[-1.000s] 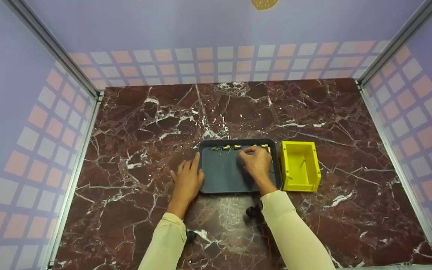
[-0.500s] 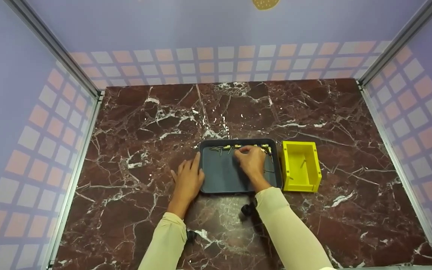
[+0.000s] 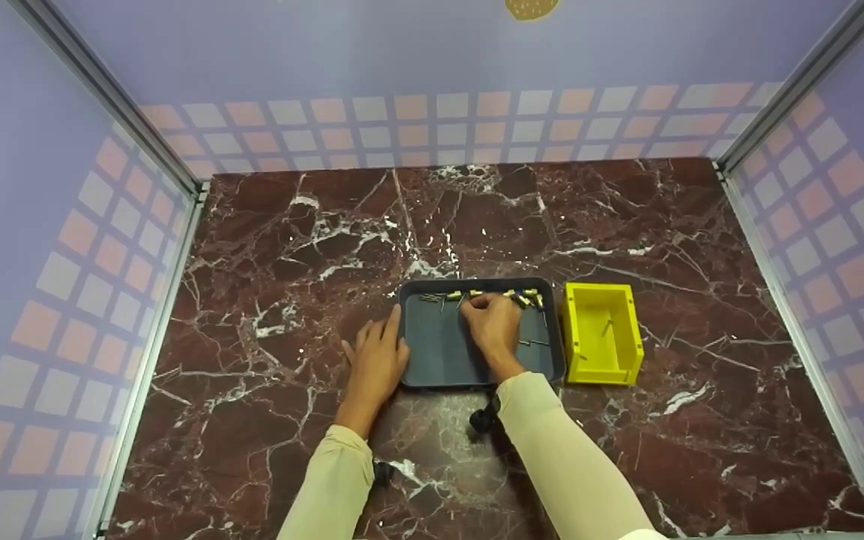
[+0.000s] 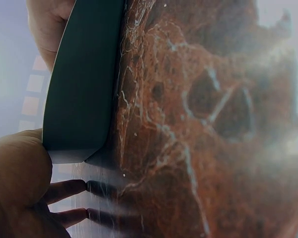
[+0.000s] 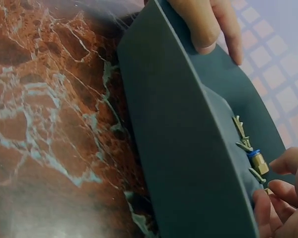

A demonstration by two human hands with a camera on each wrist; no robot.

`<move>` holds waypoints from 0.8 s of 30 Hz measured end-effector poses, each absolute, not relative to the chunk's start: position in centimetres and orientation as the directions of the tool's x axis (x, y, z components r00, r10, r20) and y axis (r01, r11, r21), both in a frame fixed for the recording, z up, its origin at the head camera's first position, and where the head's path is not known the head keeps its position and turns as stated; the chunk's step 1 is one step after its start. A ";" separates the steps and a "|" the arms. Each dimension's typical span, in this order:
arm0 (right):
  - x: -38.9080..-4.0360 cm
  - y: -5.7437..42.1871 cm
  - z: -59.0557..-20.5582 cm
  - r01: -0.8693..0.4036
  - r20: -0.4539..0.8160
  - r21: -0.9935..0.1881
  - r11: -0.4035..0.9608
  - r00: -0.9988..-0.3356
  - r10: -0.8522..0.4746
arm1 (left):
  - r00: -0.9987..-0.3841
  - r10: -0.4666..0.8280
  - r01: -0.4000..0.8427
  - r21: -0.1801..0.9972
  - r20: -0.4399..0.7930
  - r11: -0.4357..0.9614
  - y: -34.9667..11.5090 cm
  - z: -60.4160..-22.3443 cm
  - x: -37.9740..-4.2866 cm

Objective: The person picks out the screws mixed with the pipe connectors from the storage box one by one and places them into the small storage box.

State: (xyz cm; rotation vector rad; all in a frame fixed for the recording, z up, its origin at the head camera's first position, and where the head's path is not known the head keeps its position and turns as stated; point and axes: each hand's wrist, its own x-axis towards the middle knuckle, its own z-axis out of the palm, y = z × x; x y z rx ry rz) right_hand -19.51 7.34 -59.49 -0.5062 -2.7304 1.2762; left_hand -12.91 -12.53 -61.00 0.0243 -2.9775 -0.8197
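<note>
A dark grey tray [image 3: 439,352] lies on the marble-patterned table. My left hand [image 3: 376,356] rests at its left edge, fingers mostly straight, one of them along the rim. Inside the tray is my right hand [image 3: 493,326], its curled fingertips at the back row of small parts. Close by those fingertips are a brass fitting with a blue ring [image 5: 258,161] and a screw [image 5: 257,174]. Another brass piece [image 5: 268,191] is partly hidden among the fingers; I cannot tell whether they pinch it. More screws [image 3: 430,298] lie at the back left, more fittings [image 3: 529,298] at the back right.
Right of the tray stands a yellow bin [image 3: 601,375] with a couple of screws [image 3: 607,328] inside. Two thin screws [image 3: 535,343] lie in the tray's right part. Patterned panels [image 3: 432,127] enclose the table at the back and both sides.
My right hand has moved left along the back of the tray, uncovering fittings and screws on the right. My left hand has stayed in place.
</note>
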 end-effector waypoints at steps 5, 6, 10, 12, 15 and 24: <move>-19.5 7.1 -59.6 0.290 -0.089 -0.753 0.591 -0.934 0.345 | -0.999 -0.030 -0.007 0.504 0.038 0.864 -12.5 -61.0 -13.0; -19.6 7.0 -59.6 0.298 -0.098 -0.752 0.588 -0.933 0.347 | -0.999 -0.031 -0.009 0.503 0.035 0.864 -12.5 -61.0 -13.0; -19.7 6.7 -59.4 0.315 -0.116 -0.751 0.581 -0.929 0.353 | -0.999 -0.030 -0.010 0.504 0.032 0.864 -12.6 -60.9 -12.9; -19.7 6.6 -59.4 0.318 -0.119 -0.751 0.579 -0.927 0.356 | -0.999 -0.032 -0.011 0.509 0.032 0.861 -12.6 -60.9 -12.9; -19.8 6.5 -59.4 0.325 -0.118 -0.746 0.582 -0.924 0.365 | -0.999 -0.031 -0.007 0.511 0.038 0.860 -12.6 -60.8 -12.9; -19.9 6.2 -59.4 0.362 -0.136 -0.718 0.595 -0.911 0.390 | -0.997 -0.021 0.020 0.503 0.076 0.864 -12.5 -60.9 -12.7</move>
